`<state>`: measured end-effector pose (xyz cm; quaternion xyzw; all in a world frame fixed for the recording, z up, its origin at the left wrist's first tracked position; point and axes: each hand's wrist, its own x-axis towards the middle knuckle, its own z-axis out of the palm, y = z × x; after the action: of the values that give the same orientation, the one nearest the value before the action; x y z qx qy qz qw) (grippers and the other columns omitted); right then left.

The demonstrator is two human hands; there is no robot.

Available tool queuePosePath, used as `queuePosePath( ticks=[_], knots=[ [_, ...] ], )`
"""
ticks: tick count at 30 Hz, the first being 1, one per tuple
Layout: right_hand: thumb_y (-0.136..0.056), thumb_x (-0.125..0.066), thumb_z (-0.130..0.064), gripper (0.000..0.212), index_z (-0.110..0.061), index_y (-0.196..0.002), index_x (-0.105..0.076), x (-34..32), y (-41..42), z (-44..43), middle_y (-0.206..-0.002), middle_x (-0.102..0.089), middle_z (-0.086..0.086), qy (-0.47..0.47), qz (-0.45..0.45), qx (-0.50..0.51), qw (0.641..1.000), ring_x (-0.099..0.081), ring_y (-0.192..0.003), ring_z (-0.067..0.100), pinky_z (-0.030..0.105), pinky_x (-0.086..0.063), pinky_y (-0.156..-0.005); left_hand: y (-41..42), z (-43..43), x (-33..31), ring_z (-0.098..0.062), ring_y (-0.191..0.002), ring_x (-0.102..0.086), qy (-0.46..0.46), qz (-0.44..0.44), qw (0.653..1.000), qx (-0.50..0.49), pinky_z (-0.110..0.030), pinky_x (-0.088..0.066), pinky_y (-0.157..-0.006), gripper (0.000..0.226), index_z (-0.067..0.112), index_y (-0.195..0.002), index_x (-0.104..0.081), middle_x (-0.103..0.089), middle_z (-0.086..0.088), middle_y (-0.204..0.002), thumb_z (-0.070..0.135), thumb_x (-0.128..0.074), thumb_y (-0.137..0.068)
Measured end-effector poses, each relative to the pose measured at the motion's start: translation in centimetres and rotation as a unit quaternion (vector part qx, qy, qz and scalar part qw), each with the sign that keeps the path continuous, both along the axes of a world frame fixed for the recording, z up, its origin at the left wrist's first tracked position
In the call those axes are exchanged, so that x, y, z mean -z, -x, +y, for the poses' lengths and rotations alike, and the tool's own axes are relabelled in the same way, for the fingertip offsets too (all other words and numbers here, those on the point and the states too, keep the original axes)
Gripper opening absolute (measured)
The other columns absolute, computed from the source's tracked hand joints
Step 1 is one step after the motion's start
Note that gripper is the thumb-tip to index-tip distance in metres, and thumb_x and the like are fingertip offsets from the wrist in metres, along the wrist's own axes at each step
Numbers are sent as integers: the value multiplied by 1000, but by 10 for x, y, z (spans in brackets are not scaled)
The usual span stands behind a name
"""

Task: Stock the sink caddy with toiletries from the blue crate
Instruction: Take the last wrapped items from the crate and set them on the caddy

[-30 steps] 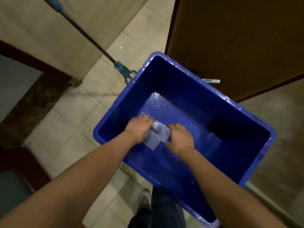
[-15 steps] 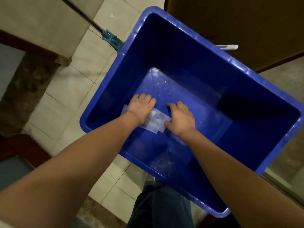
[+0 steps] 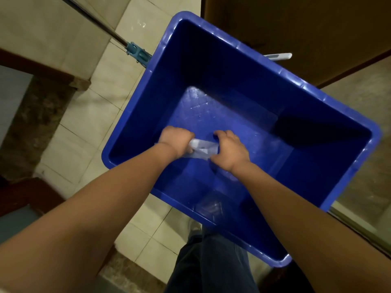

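Note:
The blue crate [image 3: 349,174] stands on the tiled floor below me, and both my arms reach down into it. A small clear packet [image 3: 203,149] with white contents is held just above the crate's bottom. My left hand [image 3: 176,141] grips its left end with curled fingers. My right hand [image 3: 229,152] grips its right end, thumb toward me. Apart from the packet the crate's floor looks bare, with a dark shadow at its right side. The sink caddy is not in view.
A mop with a metal handle and teal joint [image 3: 135,52] leans against the crate's far left corner. A brown door [image 3: 296,28] with a white handle [image 3: 279,56] stands behind the crate. Pale floor tiles [image 3: 88,123] lie to the left; my leg [image 3: 211,263] is below.
Both hands lay flat on the packet before; now their fingers have curled round its ends and bunched it up. The camera has tilted, so the crate sits lower in view.

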<state>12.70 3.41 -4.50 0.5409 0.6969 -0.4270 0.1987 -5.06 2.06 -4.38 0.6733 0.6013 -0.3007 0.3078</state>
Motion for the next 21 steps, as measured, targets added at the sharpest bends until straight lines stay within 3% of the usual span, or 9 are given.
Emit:
queuePosePath(
  ticks=[6,10,15,17,21],
  knots=[
    [-85,-67,-30,95,-22,-156,-4,-23,-5,13,-155,-30,6,38,58,173,983,-47,-130,29,38,-43,-95,-13,14,-20,-22,-83,-57,-7,-90,979,-184,-31,-36,-63,27,22,-94,-57,-63,3,-93,48,-59,-89],
    [-84,-68,-31,103,-24,-156,6,-42,-9,23,-151,-36,12,21,63,190,980,-53,-124,30,39,-47,-90,-25,14,-39,-18,-80,-56,5,-105,957,-270,-29,-34,-56,28,24,-91,-55,-59,7,-85,52,-58,-89],
    [-83,-72,-34,109,-23,-156,7,-66,-11,25,-154,-34,10,37,73,213,974,-51,-126,28,30,-42,-83,-39,12,-67,-23,-88,-63,8,-157,914,-374,-39,-52,-77,31,18,-100,-59,-65,1,-96,48,-58,-91],
    [-83,-71,-31,107,-20,-157,6,-75,-11,22,-146,-44,12,45,76,227,970,-58,-116,27,32,-46,-82,-42,12,-79,-25,-91,-64,-3,-181,894,-409,-42,-53,-84,24,18,-97,-58,-67,-2,-101,42,-57,-93],
    [-84,-70,-28,96,-15,-157,-8,-95,-11,13,-104,-65,3,75,107,257,957,-62,-96,21,30,-46,-77,-44,8,-103,-28,-100,-64,-21,-227,854,-468,-42,-51,-91,21,14,-102,-60,-67,-5,-104,33,-57,-95]
  ],
)
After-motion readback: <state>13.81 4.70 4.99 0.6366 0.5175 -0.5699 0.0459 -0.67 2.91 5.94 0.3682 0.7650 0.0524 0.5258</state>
